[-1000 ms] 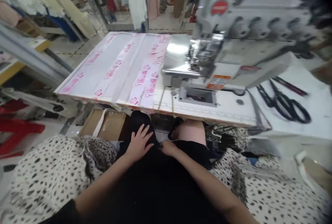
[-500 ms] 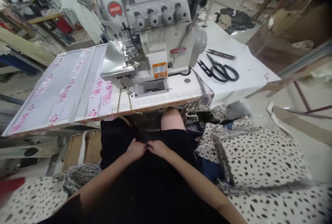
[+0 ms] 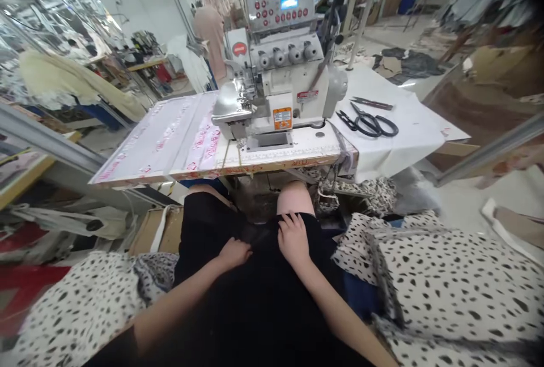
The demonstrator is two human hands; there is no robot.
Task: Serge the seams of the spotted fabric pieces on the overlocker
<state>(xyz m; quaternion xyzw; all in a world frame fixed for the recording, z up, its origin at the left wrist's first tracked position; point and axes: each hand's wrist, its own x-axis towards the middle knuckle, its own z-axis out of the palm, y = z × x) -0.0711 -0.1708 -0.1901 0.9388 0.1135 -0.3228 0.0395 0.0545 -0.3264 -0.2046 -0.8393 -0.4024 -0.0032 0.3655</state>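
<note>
I sit before a white overlock sewing machine (image 3: pixel 280 81) on a table (image 3: pixel 170 146). Both hands rest on the black fabric (image 3: pixel 221 225) over my lap. My left hand (image 3: pixel 234 254) lies with fingers curled under, pressing the black cloth near the middle. My right hand (image 3: pixel 292 238) lies flat on the cloth over my right thigh, fingers stretched out toward the knee. Neither hand holds a tool.
Black scissors (image 3: pixel 374 123) and a small snipper (image 3: pixel 372 103) lie on the white cloth right of the machine. Piles of white black-spotted fabric sit at my left (image 3: pixel 72 310) and right (image 3: pixel 450 276). A cardboard box (image 3: pixel 157 231) stands under the table's left.
The camera has tilted up, showing more of the machine. My hands moved apart: the right one opened flat and slid toward the right knee; the left stayed curled on the cloth.
</note>
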